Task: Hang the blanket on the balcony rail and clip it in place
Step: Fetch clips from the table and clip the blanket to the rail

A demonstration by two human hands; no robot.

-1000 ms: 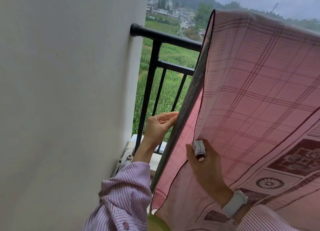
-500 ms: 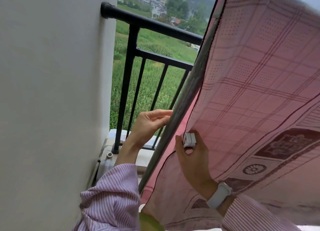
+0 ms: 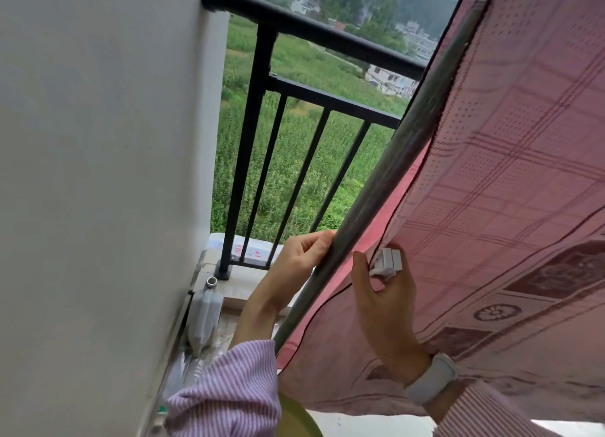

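A pink checked blanket (image 3: pixel 497 181) hangs over a grey metal pole (image 3: pixel 389 161) that slants from top right to bottom centre. My right hand (image 3: pixel 383 309) presses a white clip (image 3: pixel 388 262) against the blanket's edge beside the pole. My left hand (image 3: pixel 302 256) reaches behind the pole, its fingertips touching the pole; whether it pinches fabric there is hidden. The black balcony rail (image 3: pixel 327 34) runs behind, from the wall toward the blanket.
A white wall (image 3: pixel 98 174) fills the left side. Black vertical bars (image 3: pixel 265 165) stand under the rail, above a ledge with a white box (image 3: pixel 252 250). A grey plastic jug (image 3: pixel 204 312) stands in the corner at the wall's foot.
The view has swung left and down, so the rail and pole sit further right. Both hands stay at the pole; the left fingertips have closed in onto it, the clip stays in the right hand.
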